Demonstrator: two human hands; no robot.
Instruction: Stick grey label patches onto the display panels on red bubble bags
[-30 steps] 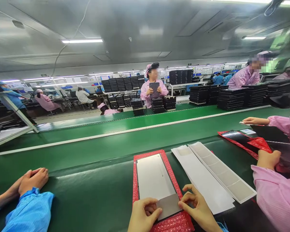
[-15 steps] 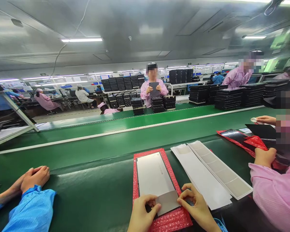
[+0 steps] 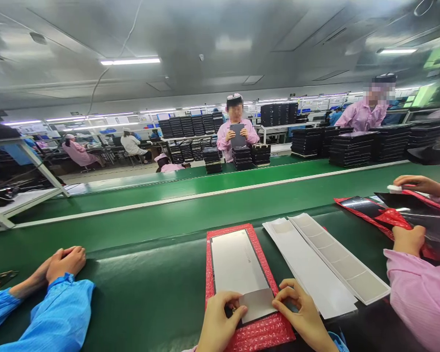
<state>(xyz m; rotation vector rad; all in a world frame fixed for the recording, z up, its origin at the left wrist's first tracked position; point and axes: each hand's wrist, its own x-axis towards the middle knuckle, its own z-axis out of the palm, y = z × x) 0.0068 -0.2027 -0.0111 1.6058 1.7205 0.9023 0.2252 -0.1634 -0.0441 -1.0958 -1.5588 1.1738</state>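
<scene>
A thin grey rectangular sticker (image 3: 257,304) lies across the near end of a flat silver panel (image 3: 238,259) with a dark border. Under the panel is a sheet of red bubble wrap (image 3: 267,335). My left hand (image 3: 222,318) pinches the sticker's left edge between thumb and fingers. At its right edge, my right hand (image 3: 300,313) grips the corner with thumb and forefinger, the other fingers curled. Whether the sticker's underside touches the panel along its whole length, I cannot tell.
Right of the panel lie a white sheet (image 3: 311,274) and a backing sheet of grey stickers (image 3: 339,256). A co-worker's pink sleeve (image 3: 421,288) is at the right; clasped hands (image 3: 66,264) rest at the left. Beyond the green bench (image 3: 143,293) stand black stacks (image 3: 352,149).
The view has shifted slightly, moving the scene to the right. My hands keep their hold on the sticker. The right co-worker's far hand has moved over the dark sheet with a small white item.
</scene>
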